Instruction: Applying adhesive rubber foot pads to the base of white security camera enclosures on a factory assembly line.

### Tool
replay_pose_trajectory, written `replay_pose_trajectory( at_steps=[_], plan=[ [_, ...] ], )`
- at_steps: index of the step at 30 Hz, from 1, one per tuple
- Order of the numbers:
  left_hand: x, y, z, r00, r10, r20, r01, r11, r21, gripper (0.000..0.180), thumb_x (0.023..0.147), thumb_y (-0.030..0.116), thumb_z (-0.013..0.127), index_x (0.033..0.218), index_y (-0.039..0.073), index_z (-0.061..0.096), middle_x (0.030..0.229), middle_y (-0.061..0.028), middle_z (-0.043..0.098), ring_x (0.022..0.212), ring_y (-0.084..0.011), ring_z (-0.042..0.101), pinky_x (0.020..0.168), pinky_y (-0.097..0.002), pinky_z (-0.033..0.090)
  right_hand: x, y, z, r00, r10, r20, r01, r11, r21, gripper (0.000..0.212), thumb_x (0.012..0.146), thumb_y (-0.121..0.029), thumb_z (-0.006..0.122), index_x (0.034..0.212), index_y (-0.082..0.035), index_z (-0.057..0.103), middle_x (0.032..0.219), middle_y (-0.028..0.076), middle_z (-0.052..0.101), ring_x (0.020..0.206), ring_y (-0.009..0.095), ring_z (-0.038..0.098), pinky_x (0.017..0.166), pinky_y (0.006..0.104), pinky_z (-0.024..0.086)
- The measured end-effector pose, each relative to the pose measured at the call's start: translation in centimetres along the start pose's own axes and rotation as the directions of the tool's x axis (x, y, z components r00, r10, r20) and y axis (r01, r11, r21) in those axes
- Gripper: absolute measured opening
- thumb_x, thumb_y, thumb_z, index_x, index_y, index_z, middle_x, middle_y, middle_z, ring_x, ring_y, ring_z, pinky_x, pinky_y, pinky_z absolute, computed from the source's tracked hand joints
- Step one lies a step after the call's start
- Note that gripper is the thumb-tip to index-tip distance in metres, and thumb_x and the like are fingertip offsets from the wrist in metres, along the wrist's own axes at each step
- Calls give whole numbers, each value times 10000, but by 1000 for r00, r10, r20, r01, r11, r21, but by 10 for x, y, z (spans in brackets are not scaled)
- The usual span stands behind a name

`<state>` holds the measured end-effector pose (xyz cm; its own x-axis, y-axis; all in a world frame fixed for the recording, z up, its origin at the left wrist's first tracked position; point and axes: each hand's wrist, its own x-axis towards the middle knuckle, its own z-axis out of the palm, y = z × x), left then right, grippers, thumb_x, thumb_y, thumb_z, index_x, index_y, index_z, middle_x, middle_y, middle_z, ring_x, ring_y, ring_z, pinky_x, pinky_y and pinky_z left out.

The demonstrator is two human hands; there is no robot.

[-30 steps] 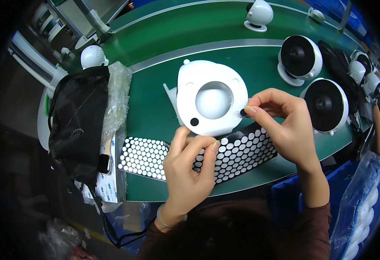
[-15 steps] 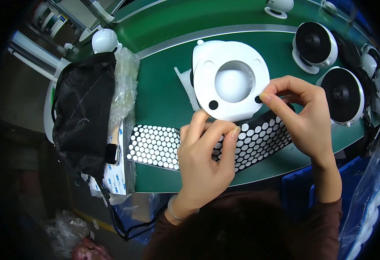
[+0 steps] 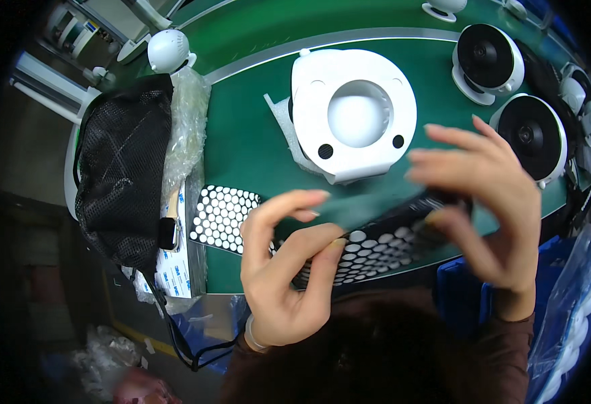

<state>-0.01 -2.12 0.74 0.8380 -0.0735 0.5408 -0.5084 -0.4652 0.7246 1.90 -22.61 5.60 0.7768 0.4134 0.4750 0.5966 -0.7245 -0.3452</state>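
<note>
My left hand (image 3: 292, 269) pinches a black sheet with rows of white round stickers (image 3: 369, 252) between thumb and fingers. The sheet bends up toward the right, its left part (image 3: 224, 219) lying on the table. My right hand (image 3: 487, 195), blurred by motion, has its fingers spread and its thumb near the sheet's right end. Beyond both hands lies a white rounded device (image 3: 354, 161) with a large round opening. On its near side sit two black round pads (image 3: 325, 151), one left and one right. White foam (image 3: 285, 128) shows beside the device.
On the left are a black mesh bag (image 3: 123, 182), bubble wrap (image 3: 186, 128) and a smartwatch (image 3: 169, 233). Two white devices with black round fronts (image 3: 487, 60) stand at the right. Behind the bag is a white ball-shaped device (image 3: 169, 50). Blue crates (image 3: 460, 296) stand beyond the table's near edge.
My right hand has come off the device's right black pad and moved toward the sheet, fingers spreading. My left hand has drawn the sheet nearer and to the left, away from the device.
</note>
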Motion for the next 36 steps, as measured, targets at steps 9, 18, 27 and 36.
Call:
replay_pose_trajectory(
  at_steps=[9,18,27,36],
  plan=[
    [8,0,10,992,47,117,-45,999,-15,144,628,-15,656,757,45,635,604,2,533,575,-162,393,586,-265,283,-3,-10,20,1000,-3,-27,7,991,136,173,624,-33,696,774,-111,658,766,3,620,806,194,604,978,502,309],
    [10,0,15,987,120,106,-127,990,57,123,625,-20,644,727,47,630,576,2,500,565,-161,386,573,-274,267,-4,-5,25,998,-47,-39,52,991,124,183,613,-45,702,763,-128,636,734,-22,591,745,178,579,962,479,334],
    [10,-2,13,993,79,86,-82,996,28,102,642,-17,626,724,43,620,576,2,500,562,-164,380,572,-276,270,-7,-6,33,984,-100,-146,112,991,78,188,607,-42,701,761,-130,641,734,-28,604,698,160,577,925,463,383],
    [10,-3,13,990,107,89,-111,993,50,103,639,-18,624,721,44,616,577,2,502,558,-164,381,571,-276,268,-3,-4,33,991,-91,-100,105,983,147,169,619,-33,698,749,-115,630,711,-20,600,682,163,576,917,450,389]
  ],
)
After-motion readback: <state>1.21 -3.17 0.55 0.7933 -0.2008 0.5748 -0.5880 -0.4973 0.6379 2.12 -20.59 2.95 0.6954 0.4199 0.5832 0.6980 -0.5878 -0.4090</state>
